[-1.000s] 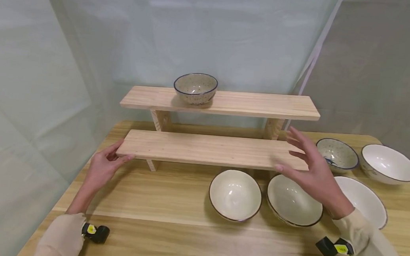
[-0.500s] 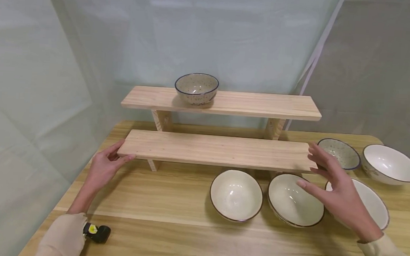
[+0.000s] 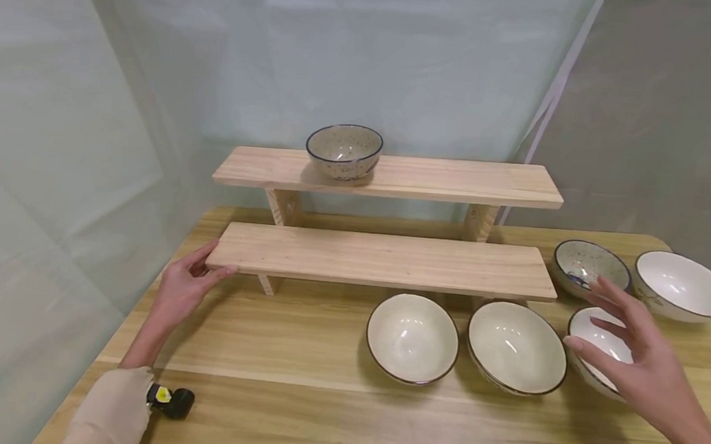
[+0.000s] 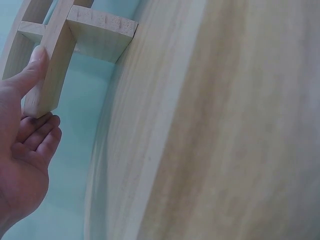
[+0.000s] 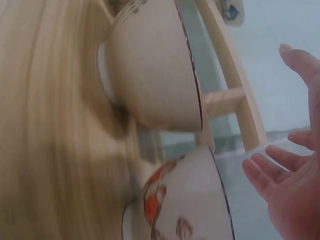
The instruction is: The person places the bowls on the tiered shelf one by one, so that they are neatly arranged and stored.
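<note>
A two-tier wooden shelf [image 3: 384, 258] stands on the table, with a speckled blue-rimmed bowl [image 3: 344, 152] on its upper board. My left hand [image 3: 184, 287] grips the left end of the lower board; in the left wrist view the thumb presses on the board [image 4: 57, 70] and the fingers curl at its end. My right hand [image 3: 649, 363] hovers with spread fingers over the rightmost front bowl [image 3: 602, 329], partly hiding it, and holds nothing. To its left are a brown-rimmed cream bowl [image 3: 517, 347] and another cream bowl [image 3: 412, 338].
Behind the right hand sit a speckled bowl [image 3: 588, 262] with a blue motif and a wide white bowl [image 3: 685, 283]. The wooden table [image 3: 317, 419] runs under everything, and pale fabric [image 3: 465, 64] hangs behind the shelf.
My right hand has moved right and toward me, away from the lower board's right end to above the rightmost front bowl. The left hand stays at the board's left end.
</note>
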{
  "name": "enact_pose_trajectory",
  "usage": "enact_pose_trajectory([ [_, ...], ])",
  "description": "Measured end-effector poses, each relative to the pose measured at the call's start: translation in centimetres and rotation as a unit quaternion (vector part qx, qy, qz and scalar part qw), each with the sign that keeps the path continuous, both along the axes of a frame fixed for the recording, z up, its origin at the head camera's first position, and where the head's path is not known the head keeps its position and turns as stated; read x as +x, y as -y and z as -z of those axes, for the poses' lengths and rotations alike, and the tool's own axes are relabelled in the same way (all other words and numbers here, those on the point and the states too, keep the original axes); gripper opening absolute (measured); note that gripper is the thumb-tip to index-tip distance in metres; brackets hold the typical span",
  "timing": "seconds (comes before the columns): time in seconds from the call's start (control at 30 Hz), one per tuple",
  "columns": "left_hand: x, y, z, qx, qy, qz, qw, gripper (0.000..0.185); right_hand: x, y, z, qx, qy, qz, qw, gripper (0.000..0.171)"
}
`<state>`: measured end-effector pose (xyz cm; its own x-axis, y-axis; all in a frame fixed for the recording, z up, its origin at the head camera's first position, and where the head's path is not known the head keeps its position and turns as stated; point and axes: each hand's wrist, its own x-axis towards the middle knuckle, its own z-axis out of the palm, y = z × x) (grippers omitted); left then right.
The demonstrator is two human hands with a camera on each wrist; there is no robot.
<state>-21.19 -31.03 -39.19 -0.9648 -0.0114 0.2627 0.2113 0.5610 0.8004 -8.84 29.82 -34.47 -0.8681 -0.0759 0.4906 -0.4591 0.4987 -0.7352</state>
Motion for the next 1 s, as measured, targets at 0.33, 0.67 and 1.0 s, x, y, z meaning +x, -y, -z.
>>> enact_pose_trajectory([
  [0.33, -0.1, 0.0, 0.1, 0.004, 0.001, -0.004, 1.0000, 0.075, 1.7, -2.0, 0.7, 0.017, 0.004, 0.066, 0.998, 0.093],
  [0.67, -0.1, -0.1, 0.0, 0.012, 0.003, -0.003, 0.9999, 0.075, 2.8, -4.1, 2.3, 0.023, -0.022, 0.115, 0.993, 0.093],
  [1.0, 0.0, -0.1, 0.0, 0.013, 0.008, -0.002, 0.9999, 0.075, 3.4, -5.3, 3.6, 0.024, -0.033, 0.163, 0.986, 0.096],
])
